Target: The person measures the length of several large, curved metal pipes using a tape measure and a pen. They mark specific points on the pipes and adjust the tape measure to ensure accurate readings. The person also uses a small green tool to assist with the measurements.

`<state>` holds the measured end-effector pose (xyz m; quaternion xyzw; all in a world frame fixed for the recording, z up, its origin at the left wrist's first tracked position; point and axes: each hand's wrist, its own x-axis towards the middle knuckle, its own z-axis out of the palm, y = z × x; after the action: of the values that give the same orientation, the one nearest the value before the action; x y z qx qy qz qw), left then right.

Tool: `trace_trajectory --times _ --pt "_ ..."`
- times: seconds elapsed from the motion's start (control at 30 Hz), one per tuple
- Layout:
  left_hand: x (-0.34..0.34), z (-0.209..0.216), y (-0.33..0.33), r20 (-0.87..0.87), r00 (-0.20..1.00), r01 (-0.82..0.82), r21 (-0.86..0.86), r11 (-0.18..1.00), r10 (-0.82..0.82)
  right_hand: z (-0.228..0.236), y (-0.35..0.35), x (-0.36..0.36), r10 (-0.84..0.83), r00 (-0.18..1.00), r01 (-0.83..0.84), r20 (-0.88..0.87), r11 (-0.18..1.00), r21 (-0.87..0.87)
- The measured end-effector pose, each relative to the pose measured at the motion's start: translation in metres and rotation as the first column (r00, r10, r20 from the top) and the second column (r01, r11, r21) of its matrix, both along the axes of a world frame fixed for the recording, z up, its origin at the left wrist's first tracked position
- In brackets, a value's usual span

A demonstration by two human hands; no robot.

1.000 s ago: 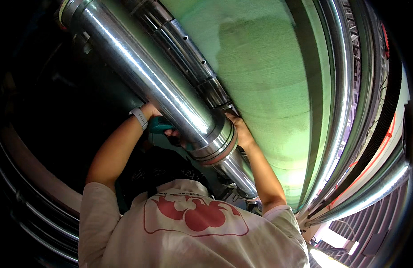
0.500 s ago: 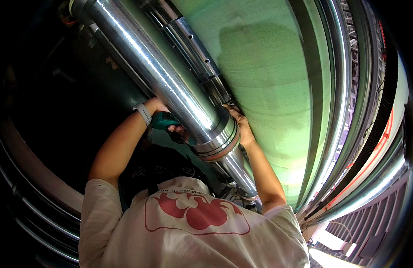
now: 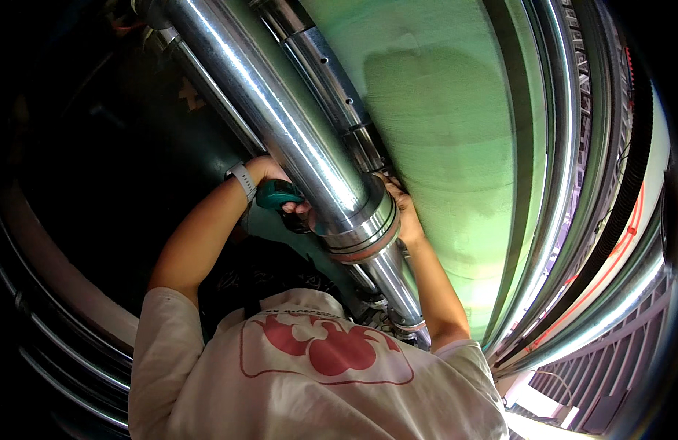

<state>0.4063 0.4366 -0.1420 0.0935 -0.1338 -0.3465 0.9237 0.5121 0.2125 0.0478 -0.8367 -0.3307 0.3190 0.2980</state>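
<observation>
My left hand, with a pale watch on the wrist, is closed around a teal-and-black rounded tool. Its exact kind cannot be made out. The tool sits against the left side of a thick shiny metal roller, close to the roller's near end collar. On the other side of that collar is my right hand, its fingers bent toward the gap beside a thinner dark metal shaft. The roller and collar partly hide these fingertips, so what they grip does not show.
A broad green sheet or belt rises to the right of my right arm. Curved metal rails, a black ribbed hose and red cables line the far right. A narrower shaft continues below the collar. Dark machinery lies at left.
The roller and both hands have shifted slightly to the right in the picture. The left hand still holds the teal tool, and the right hand stays by the collar.
</observation>
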Motion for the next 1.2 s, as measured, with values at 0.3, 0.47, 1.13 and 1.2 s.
trace_trajectory --times 0.3,0.47,1.13,1.2 --pt "0.007 0.001 0.0 0.103 0.978 0.182 0.023 0.983 -0.184 0.019 0.005 0.001 0.085 0.996 -0.089 -0.029 0.967 -0.237" --pt "0.006 0.012 0.001 0.171 0.957 0.214 0.135 0.968 -0.235 -0.018 -0.02 0.0 -0.206 0.849 0.321 -0.486 0.932 0.165" --pt "-0.049 0.077 -0.008 -0.392 0.846 -0.099 0.551 0.829 0.361 -0.035 -0.011 0.007 -0.436 0.524 0.644 -0.731 0.765 0.005" --pt "-0.049 0.079 -0.007 -0.379 0.85 -0.104 0.561 0.821 0.367 -0.034 -0.005 0.005 -0.429 0.521 0.635 -0.738 0.773 0.0"
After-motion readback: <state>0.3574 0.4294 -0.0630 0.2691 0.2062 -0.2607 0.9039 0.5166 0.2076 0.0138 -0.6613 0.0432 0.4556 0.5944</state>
